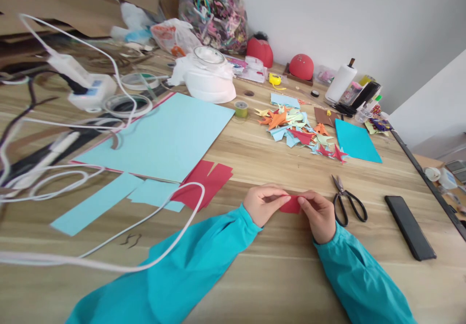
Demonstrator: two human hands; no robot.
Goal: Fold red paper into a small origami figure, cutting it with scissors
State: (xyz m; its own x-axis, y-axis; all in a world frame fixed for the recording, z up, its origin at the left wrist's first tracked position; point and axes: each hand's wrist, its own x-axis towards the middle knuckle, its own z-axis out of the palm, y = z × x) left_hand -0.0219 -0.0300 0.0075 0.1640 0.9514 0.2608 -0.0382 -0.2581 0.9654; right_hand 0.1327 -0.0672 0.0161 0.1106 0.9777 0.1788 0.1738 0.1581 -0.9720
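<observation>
A small piece of red paper is held between my two hands, just above the wooden table. My left hand pinches its left edge between thumb and fingers. Its right edge is pinched by my right hand in the same way. Black-handled scissors lie to the right of my right hand, blades partly apart. Left of my left hand is a stack of red paper pieces, overlapping light blue paper pieces. Beyond my hands sits a pile of folded paper shapes in several colours.
A black phone lies at the right. Large light blue sheets and a blue strip are at the left, with a white cable looping across. A spool and turquoise paper lie farther back.
</observation>
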